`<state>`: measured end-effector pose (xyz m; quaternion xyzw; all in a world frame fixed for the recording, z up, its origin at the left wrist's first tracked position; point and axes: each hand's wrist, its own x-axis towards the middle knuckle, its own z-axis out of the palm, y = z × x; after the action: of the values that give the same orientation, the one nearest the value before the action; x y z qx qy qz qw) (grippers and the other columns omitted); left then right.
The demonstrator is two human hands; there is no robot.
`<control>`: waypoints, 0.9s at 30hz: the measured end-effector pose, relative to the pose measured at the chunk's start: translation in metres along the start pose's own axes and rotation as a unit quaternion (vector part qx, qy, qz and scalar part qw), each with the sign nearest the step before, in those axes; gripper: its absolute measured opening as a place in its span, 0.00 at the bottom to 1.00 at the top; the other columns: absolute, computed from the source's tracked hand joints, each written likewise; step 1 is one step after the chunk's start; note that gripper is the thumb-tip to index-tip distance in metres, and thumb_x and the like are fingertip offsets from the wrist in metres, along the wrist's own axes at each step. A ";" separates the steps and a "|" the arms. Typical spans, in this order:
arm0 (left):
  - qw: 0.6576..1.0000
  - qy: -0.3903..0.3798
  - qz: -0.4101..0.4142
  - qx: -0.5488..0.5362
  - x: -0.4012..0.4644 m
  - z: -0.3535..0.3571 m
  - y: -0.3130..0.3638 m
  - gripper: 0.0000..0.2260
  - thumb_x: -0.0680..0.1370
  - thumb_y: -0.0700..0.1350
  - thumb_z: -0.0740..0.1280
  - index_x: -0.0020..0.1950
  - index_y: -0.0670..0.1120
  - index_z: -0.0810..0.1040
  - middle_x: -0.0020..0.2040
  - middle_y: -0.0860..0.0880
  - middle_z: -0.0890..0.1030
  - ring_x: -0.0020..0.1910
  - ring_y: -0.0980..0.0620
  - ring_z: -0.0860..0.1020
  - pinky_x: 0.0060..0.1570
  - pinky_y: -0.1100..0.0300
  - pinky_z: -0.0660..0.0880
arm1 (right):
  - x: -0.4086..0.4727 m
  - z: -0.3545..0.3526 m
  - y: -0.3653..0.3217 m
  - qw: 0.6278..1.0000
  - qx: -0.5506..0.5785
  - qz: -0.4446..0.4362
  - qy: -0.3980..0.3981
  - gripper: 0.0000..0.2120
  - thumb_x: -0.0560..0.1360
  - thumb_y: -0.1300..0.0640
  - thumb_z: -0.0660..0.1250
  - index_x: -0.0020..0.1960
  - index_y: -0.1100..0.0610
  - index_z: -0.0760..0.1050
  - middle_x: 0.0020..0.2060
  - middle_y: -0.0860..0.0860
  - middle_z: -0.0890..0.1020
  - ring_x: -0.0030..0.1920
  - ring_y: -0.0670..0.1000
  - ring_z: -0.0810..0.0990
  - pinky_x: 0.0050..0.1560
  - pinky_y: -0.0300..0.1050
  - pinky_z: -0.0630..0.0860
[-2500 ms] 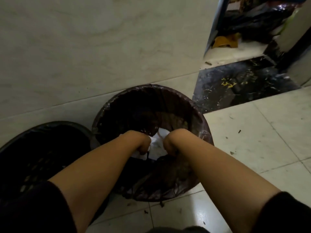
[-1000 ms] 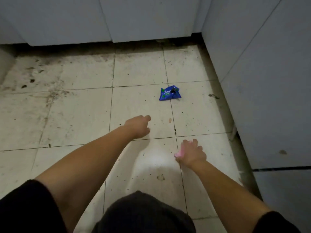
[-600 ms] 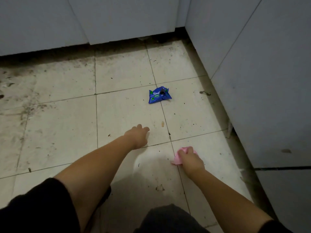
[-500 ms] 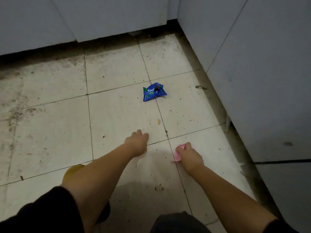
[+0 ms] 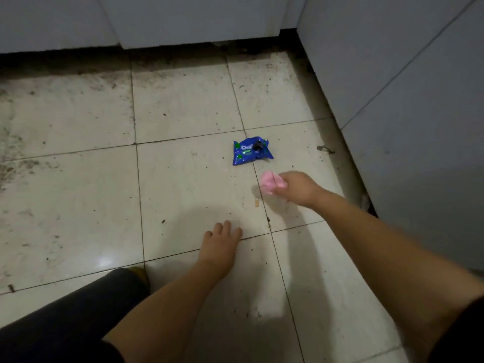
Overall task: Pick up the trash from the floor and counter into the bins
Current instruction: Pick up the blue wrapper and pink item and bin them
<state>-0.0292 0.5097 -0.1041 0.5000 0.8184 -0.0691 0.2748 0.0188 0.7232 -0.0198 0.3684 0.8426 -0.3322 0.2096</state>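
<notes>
A crumpled blue snack wrapper [image 5: 252, 151] lies flat on the dirty tiled floor, near the right-hand cabinets. My right hand [image 5: 297, 188] is closed around a pink scrap of paper [image 5: 271, 185], held just above the floor and a short way in front of the blue wrapper. My left hand [image 5: 220, 247] hovers lower and nearer to me, fingers loosely spread, holding nothing. No bin is in view.
Grey cabinet fronts [image 5: 408, 106] run along the right and the far side, with a dark grimy gap beneath them. A small tan crumb [image 5: 257, 203] lies on the tile beside my right hand. My dark trouser leg [image 5: 78, 318] fills the lower left.
I turned from the bins to this floor. My right hand took the pink paper off the tile and moved forward toward the blue wrapper. My left hand stayed empty.
</notes>
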 end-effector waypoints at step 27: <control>0.996 -0.062 -0.002 -0.071 -0.002 -0.062 -0.044 0.20 0.79 0.39 0.57 0.71 0.45 0.64 0.68 0.41 0.67 0.67 0.42 0.67 0.62 0.48 0.70 | 0.069 -0.012 -0.075 0.977 -0.171 -0.054 0.119 0.10 0.77 0.55 0.62 0.51 0.62 0.74 0.50 0.58 0.77 0.53 0.59 0.78 0.42 0.47 0.73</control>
<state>-0.0897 0.5104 -0.0586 0.4726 0.8034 -0.0420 0.3596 -0.0838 0.7269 -0.0221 0.3177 0.9245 -0.1483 0.1493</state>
